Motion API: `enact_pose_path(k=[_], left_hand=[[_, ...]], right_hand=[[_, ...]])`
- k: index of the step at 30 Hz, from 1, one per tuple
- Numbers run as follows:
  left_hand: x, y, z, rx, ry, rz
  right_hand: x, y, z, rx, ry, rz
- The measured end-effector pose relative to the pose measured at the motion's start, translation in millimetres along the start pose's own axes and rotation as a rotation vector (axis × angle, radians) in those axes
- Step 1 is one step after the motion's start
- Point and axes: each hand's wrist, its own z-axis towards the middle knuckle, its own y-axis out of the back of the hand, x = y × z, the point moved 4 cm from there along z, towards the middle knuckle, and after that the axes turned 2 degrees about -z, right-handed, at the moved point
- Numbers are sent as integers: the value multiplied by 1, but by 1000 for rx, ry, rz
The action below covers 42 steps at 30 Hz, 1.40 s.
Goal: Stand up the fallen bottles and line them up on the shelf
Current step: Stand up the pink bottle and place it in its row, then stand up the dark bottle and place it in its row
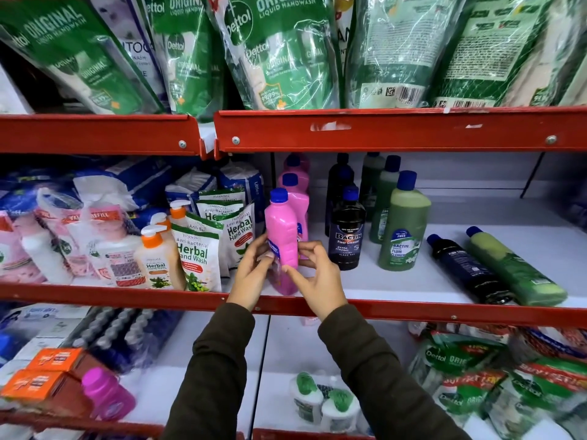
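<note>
A pink bottle [282, 228] with a blue cap stands upright at the front of the middle shelf [397, 308]. My left hand [251, 274] and my right hand [317, 277] both grip its lower half. Two more pink bottles [297, 185] stand behind it. To the right stand black bottles [347, 230] and green bottles [403, 227] in rows. A black bottle [467, 268] and a green bottle [516, 266] lie on their sides at the shelf's right, caps pointing to the back.
Herbal hand wash pouches [197, 258] and pump bottles [155, 258] crowd the shelf left of the pink bottle. Green refill pouches [279, 52] hang over the upper shelf edge. The lower shelf holds a magenta bottle [106, 395], orange boxes and pouches.
</note>
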Motion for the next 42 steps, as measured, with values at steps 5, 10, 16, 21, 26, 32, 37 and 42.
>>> enact_pose_path(k=[5, 10, 16, 21, 26, 32, 37, 42], left_hand=[[-1, 4, -1, -39, 17, 4], [2, 1, 1, -49, 34, 66], [-5, -8, -9, -136, -22, 163], [-24, -34, -33, -493, -280, 396], [-52, -110, -44, -458, -557, 643], [-37, -222, -46, -193, -540, 647], [1, -316, -27, 107, -208, 755], [26, -364, 6, 178, 219, 948]], right_hand=[[-8, 11, 9, -11, -12, -51], [-17, 10, 11, -42, -11, -13], [-17, 20, 1, -105, -10, 42], [-19, 73, -14, -317, 31, 27], [-21, 151, -24, -457, 94, -97], [-35, 261, -29, -575, 60, -334], [-71, 324, -11, -375, -377, -607], [-89, 323, 10, -48, -486, -759]])
